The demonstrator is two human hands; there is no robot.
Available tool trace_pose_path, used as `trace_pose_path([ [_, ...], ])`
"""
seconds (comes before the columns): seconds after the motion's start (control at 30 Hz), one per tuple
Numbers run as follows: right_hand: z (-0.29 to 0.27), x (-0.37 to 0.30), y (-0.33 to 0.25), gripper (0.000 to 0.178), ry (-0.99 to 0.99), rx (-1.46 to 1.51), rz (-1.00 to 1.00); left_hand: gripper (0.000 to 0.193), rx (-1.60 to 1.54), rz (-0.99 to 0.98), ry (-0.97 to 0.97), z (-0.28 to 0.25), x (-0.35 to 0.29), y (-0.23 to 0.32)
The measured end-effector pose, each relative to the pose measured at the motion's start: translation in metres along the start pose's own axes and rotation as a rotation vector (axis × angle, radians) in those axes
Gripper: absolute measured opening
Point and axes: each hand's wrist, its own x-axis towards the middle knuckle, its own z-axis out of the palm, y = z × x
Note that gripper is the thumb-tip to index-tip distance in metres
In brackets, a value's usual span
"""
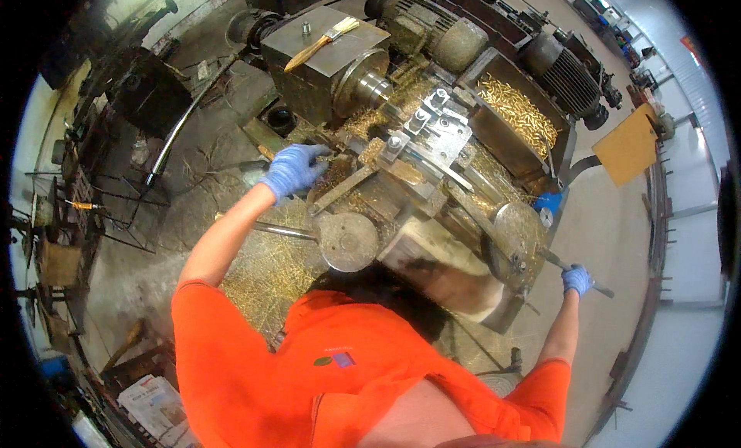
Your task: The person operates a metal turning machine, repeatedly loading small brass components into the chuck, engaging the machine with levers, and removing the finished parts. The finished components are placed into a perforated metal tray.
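My right hand (577, 279), in a blue glove, is wrapped round a dark metal lever (557, 263). The lever runs out from a round hub (518, 232) at the machine's right front. On the left, my left hand (293, 170), gloved alike, reaches over the lathe (351, 187) beside its bed. Its fingers and thumb point right toward the work area and look apart; I see nothing plainly held between them. Close to its fingertips are a flat metal bar (343, 189) and brass chips. The bright chuck (373, 89) and a tool block (444, 135) lie farther off.
A paintbrush (323, 43) lies on the headstock's top (363, 48). A metal bin (505, 143) holds many small brass parts (517, 112). Another handle (285, 230) sticks out left from a round disc (349, 242). Brass shavings (266, 270) cover the floor. Motors (567, 74) stand behind.
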Motion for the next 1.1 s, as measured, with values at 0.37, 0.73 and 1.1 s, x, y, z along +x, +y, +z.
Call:
trace_pose_path([
  [0.37,0.037,0.035,0.019,0.026,-0.075,0.041,-0.068,0.033,-0.028,-0.500,-0.145,-0.044,-0.118,-0.103],
  [0.73,0.021,0.048,-0.006,0.024,0.103,-0.035,-0.130,0.040,-0.178,-0.685,-0.033,-0.018,-0.147,-0.074],
  [1.1,0.032,0.009,0.018,0.021,0.096,0.081,-0.098,0.045,-0.573,-0.934,0.119,0.037,-0.249,-0.031],
])
